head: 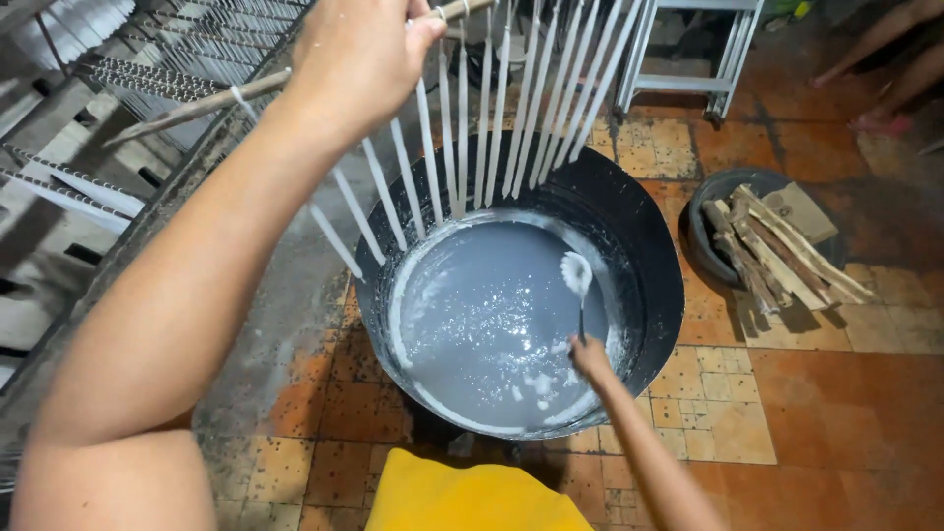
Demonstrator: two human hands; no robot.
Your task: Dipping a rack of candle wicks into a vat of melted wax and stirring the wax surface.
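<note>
Above the wax tub (pixel 649 246), left hand (pixel 359 54) gripping level candle stick (pixel 197 106); right hand (pixel 590 356) holding upright ladle (pixel 576 275)

Left hand (pixel 359 54) raised, fisted; right hand (pixel 590 356) lowered, gripping.

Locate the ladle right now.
In the head view, the ladle is held by the right hand over the right side of the black basin, its wax-coated bowl above the grey liquid, right of the hanging candles.

Far side: hanging white candles (pixel 511 118) block the black basin (pixel 649 246).
Near rim: open.
Right: firewood tub (pixel 777 241) crowds floor.
</note>
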